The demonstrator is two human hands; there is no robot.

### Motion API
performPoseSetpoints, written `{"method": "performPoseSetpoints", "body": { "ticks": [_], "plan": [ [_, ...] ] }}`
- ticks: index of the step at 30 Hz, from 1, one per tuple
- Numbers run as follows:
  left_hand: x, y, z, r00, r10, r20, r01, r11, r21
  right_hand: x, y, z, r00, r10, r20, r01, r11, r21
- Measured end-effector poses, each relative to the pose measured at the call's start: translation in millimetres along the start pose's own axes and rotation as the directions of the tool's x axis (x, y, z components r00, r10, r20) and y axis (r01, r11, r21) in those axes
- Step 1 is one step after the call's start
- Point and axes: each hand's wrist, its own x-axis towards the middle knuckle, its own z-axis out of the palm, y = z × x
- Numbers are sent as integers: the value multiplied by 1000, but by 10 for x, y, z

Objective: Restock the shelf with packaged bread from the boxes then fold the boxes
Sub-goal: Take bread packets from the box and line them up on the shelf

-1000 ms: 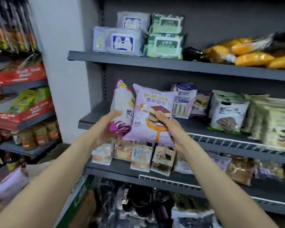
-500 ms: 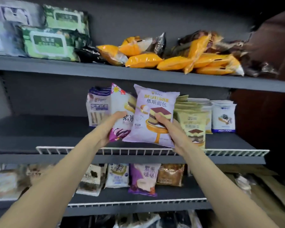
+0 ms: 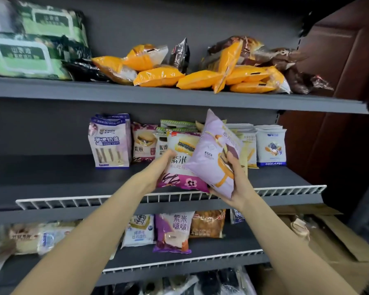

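My left hand (image 3: pixel 158 167) grips a white and purple bread packet with flower print (image 3: pixel 179 167) by its left edge. My right hand (image 3: pixel 234 179) holds a lilac cake-bread packet (image 3: pixel 209 154), tilted with its top leaning left over the other packet. Both packets hover just above the white wire rail (image 3: pixel 73 202) of the middle grey shelf (image 3: pixel 51 177). Behind them stand rows of bread packets (image 3: pixel 111 141) on that shelf. Flattened brown cardboard (image 3: pixel 337 237) lies at the lower right.
The top shelf (image 3: pixel 158 96) carries orange bread bags (image 3: pixel 158 76), brown bags and green wipe packs (image 3: pixel 30 54). The lower shelf (image 3: pixel 200 252) holds several packets. The left half of the middle shelf is bare. A dark brown door (image 3: pixel 345 81) stands to the right.
The view has swung right along the shelves. Both hands carried the packets to the middle shelf's front, and the lilac packet has tilted sideways over the flower-print one.
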Motion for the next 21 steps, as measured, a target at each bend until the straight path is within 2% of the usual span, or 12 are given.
{"method": "performPoseSetpoints", "body": {
  "ticks": [3,4,6,10,15,17,21],
  "plan": [
    [24,16,-49,998,58,38,-63,986,157,55,40,47,1000,-1,26,1,1000,-11],
    [29,14,-76,996,93,7,-93,982,165,77,47,73,999,-6,41,6,1000,-2],
    [35,19,-166,973,176,-151,-157,979,132,117,35,148,997,-33,70,32,999,13],
    [116,20,-401,863,293,-412,-220,951,218,267,6,293,987,-136,82,147,978,-145],
    [334,-29,-853,709,308,-634,-211,951,226,485,6,390,958,-279,65,282,877,-389],
    [434,-72,-1009,680,315,-662,-169,946,276,560,-5,438,948,-313,55,303,838,-455],
    [604,-163,-1168,727,335,-599,-116,920,374,716,10,496,930,-367,12,332,827,-454]
  ]
}}
